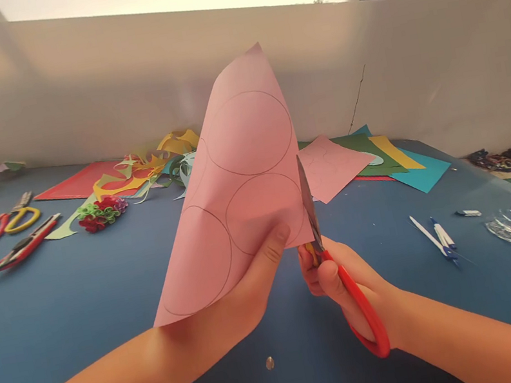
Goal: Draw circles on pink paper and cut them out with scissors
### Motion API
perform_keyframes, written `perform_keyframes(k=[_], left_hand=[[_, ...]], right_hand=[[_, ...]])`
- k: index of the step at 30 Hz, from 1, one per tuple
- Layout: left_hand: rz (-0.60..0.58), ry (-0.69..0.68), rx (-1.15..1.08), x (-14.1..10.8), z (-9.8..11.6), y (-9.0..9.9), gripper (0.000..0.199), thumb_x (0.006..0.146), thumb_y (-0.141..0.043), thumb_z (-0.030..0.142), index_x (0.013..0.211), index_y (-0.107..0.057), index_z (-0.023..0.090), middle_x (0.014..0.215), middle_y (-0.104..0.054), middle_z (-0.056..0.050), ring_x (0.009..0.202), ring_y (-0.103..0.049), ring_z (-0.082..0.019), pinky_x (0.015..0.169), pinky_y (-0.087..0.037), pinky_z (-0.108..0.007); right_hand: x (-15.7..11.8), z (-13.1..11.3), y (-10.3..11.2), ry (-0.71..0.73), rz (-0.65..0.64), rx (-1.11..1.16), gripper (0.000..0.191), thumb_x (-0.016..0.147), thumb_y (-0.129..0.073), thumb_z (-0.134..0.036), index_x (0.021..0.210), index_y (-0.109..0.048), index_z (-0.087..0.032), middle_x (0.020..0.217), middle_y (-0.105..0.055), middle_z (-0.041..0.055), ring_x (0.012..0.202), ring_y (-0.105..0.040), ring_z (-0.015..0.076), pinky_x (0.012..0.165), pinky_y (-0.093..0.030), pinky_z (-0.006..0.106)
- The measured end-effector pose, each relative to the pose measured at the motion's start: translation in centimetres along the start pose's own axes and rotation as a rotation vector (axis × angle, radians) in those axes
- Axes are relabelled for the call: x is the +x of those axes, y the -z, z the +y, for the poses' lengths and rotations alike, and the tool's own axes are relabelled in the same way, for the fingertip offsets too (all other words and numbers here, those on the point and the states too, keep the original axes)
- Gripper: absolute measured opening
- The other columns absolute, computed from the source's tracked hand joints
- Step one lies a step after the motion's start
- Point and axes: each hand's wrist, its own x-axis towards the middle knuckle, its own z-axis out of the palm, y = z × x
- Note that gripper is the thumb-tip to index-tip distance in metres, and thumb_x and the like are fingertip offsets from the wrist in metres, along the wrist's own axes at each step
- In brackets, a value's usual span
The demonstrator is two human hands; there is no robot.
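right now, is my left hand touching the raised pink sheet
Touching. The head view shows the left hand gripping the sheet, thumb on its front.

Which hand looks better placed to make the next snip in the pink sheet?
Right, most likely: the right hand holds the scissors with blades at the edge of the pink sheet. The left hand has its thumb on the sheet and seems better suited to steadying it.

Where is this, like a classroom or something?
It looks like a craft table, maybe in a classroom or workshop: there's a pink sheet with circles drawn on it, red-handled scissors in the right hand, and curly paper scraps.
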Motion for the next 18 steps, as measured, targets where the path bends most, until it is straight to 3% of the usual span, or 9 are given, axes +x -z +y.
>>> perform_keyframes(k=[4,8,14,18], left_hand=[[-0.064,-0.14,0.342,0.3,-1.1,1.0,0.06,0.082,-0.07,0.088,0.106,-0.088,0.036,0.111,-0.084,-0.002,0.13,-0.072,-0.033,0.107,-0.066,-0.043],[-0.07,-0.196,0.577,0.4,-1.2,1.1,0.058,0.083,-0.074,0.084,0.116,-0.087,0.038,0.11,-0.085,-0.001,0.126,-0.074,-0.033,0.104,-0.066,-0.045],[-0.112,-0.088,0.464,-0.1,0.0,0.6,0.059,0.081,-0.075,0.085,0.109,-0.088,0.036,0.114,-0.084,-0.002,0.126,-0.073,-0.032,0.105,-0.066,-0.043],[-0.044,-0.042,0.203,-0.1,0.0,0.4,0.079,0.084,-0.051,0.099,0.105,-0.089,0.033,0.108,-0.084,-0.003,0.129,-0.072,-0.032,0.11,-0.064,-0.045]], right_hand=[[0.0,0.1,-0.1,0.005,-0.008,-0.003,0.065,0.096,-0.052,-0.089,0.091,-0.04,-0.026,0.079,-0.031,-0.0062,0.066,-0.022,0.0133,0.058,-0.019,0.033],[0.1,0.3,-0.1,0.031,0.001,-0.011,0.066,0.096,-0.05,-0.09,0.088,-0.038,-0.025,0.078,-0.029,-0.0067,0.065,-0.02,0.0127,0.056,-0.018,0.032],[0.1,0.4,-0.1,0.033,0.002,-0.033,0.066,0.096,-0.048,-0.09,0.088,-0.038,-0.026,0.079,-0.03,-0.0064,0.066,-0.022,0.0129,0.056,-0.02,0.032],[0.1,0.4,0.0,0.045,0.004,-0.053,0.066,0.096,-0.049,-0.09,0.086,-0.037,-0.026,0.078,-0.029,-0.0067,0.066,-0.022,0.0129,0.057,-0.019,0.033]])
